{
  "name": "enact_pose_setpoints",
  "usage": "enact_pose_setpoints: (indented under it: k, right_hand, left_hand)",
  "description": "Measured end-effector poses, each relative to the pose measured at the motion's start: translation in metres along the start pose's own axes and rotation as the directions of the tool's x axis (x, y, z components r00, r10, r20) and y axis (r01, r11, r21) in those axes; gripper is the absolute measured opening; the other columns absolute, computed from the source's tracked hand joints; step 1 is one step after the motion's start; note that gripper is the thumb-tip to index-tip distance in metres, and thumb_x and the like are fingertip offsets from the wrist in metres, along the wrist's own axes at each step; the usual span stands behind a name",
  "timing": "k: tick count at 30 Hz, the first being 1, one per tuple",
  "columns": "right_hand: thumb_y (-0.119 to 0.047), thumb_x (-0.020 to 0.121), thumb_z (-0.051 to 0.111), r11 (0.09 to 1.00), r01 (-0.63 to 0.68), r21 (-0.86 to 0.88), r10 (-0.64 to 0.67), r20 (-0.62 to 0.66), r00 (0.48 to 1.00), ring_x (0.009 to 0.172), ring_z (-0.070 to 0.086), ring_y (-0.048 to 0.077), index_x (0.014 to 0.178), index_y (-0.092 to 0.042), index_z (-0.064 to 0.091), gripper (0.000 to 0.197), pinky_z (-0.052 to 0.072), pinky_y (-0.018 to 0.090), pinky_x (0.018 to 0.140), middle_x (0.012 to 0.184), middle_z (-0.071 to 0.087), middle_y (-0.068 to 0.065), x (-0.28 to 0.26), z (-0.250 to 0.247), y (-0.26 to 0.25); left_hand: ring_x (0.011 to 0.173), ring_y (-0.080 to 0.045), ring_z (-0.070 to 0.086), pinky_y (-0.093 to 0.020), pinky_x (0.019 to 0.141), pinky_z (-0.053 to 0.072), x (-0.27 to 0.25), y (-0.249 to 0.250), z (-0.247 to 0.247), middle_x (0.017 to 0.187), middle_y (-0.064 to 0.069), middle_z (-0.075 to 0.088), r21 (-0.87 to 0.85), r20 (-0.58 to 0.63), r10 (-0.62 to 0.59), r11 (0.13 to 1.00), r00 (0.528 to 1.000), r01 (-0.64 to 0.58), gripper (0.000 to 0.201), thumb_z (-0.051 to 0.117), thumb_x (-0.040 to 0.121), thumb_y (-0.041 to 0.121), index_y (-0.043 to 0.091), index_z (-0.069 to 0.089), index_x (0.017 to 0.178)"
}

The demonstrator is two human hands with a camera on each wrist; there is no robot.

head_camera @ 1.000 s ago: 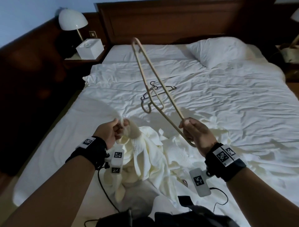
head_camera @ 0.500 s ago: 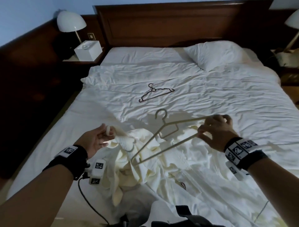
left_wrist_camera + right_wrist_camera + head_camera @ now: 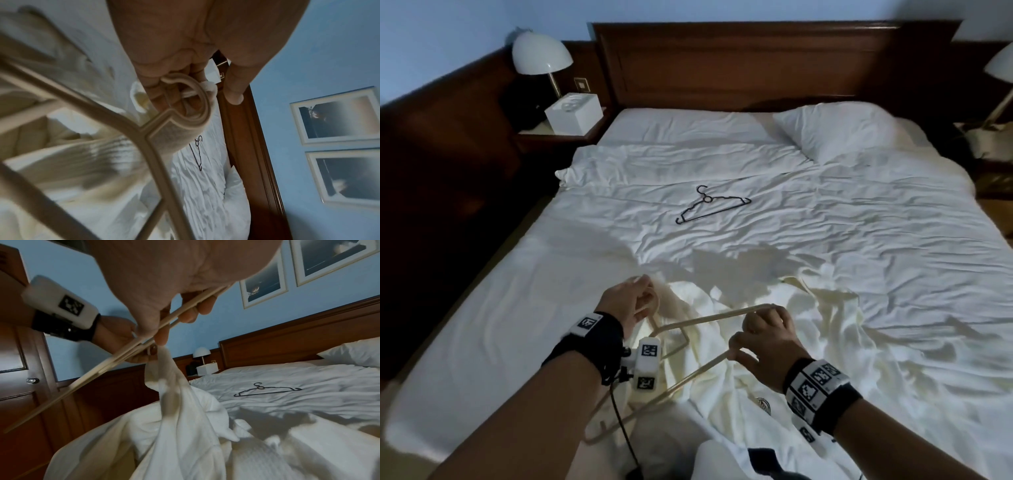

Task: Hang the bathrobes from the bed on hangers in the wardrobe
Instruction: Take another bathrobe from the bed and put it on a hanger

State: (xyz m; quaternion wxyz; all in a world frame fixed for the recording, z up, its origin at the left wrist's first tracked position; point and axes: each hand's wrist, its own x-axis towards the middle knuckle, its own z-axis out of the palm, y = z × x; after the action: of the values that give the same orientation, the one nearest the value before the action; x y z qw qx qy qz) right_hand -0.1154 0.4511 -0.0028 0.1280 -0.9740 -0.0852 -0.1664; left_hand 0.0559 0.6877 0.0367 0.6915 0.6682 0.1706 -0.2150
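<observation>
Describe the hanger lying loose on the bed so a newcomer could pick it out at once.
Start at the wooden headboard and come down the white bed toward its middle. There the black hanger lies flat on the wrinkled sheet, untouched. Unlike the beige hanger gripped by both hands over the bathrobe, it is thin, dark and alone.

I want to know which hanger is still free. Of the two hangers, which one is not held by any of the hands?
The thin black hanger lying alone on the white bed sheet; both hands grip the beige plastic hanger.
</observation>
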Motion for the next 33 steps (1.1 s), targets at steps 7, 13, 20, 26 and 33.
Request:
enact_pose_setpoints:
  k: [7, 13, 20, 26, 33]
  right_hand:
    - [-0.056, 0.079, 0.055, 0.990, -0.138, -0.009, 0.138, 0.096, 0.986, 0.092, 0.053, 0.019, 0.077, -0.038, 0.067, 0.022, 0.035, 0.039, 0.101, 0.083, 0.052, -0.013, -0.008, 0.005, 0.010]
    - [-0.040, 0.078, 0.067, 0.968, -0.223, 0.118, 0.210, 0.110, 0.972, 0.100, 0.050, 0.022, 0.107, -0.031, 0.061, 0.031, 0.048, 0.038, 0.086, 0.109, 0.053, -0.004, 0.012, -0.002, -0.028]
    - [-0.043, 0.097, 0.045, 0.897, -0.354, 0.264, 0.246, 0.366, 0.897, 0.108, 0.058, 0.020, 0.121, -0.036, 0.054, 0.027, 0.035, 0.039, 0.102, 0.109, 0.066, -0.009, 0.042, 0.007, -0.069]
    - [-0.054, 0.087, 0.045, 0.958, -0.276, 0.073, 0.256, 0.212, 0.943, 0.094, 0.051, 0.021, 0.097, -0.033, 0.061, 0.029, 0.039, 0.038, 0.086, 0.098, 0.054, -0.005, 0.048, 0.014, -0.073]
    - [-0.041, 0.099, 0.043, 0.931, -0.332, 0.152, 0.275, 0.305, 0.912, 0.097, 0.061, 0.018, 0.109, -0.033, 0.057, 0.019, 0.036, 0.036, 0.093, 0.105, 0.063, -0.009, 0.065, 0.009, -0.065]
  left_hand:
    - [0.060, -0.017, 0.046, -0.039, 0.072, 0.049, -0.013, -0.010, 0.011, 0.068, -0.007, 0.048, 0.015, 0.013, 0.090, 0.996, 0.996, -0.091, 0.016, 0.054, 0.098, 0.013, 0.002, 0.060, 0.087]
    - [0.060, -0.018, 0.052, -0.038, 0.061, 0.047, -0.044, -0.024, 0.024, 0.071, -0.003, 0.060, 0.301, 0.088, 0.337, 0.888, 0.937, -0.347, 0.025, 0.061, 0.082, 0.039, 0.016, 0.061, 0.091]
    - [0.056, -0.008, 0.055, -0.021, 0.056, 0.048, -0.075, -0.026, 0.032, 0.070, 0.002, 0.063, 0.201, 0.136, 0.404, 0.883, 0.905, -0.425, 0.007, 0.054, 0.097, 0.016, 0.018, 0.059, 0.101]
    - [0.058, -0.007, 0.053, -0.027, 0.062, 0.047, -0.078, -0.025, 0.027, 0.072, -0.001, 0.060, 0.213, 0.166, 0.412, 0.872, 0.896, -0.441, 0.014, 0.052, 0.099, 0.018, 0.011, 0.058, 0.108]
    - [0.076, -0.017, 0.064, -0.042, 0.078, 0.052, -0.067, -0.015, 0.011, 0.076, 0.003, 0.066, 0.408, 0.204, 0.506, 0.734, 0.838, -0.543, 0.024, 0.048, 0.091, 0.044, 0.023, 0.057, 0.099]
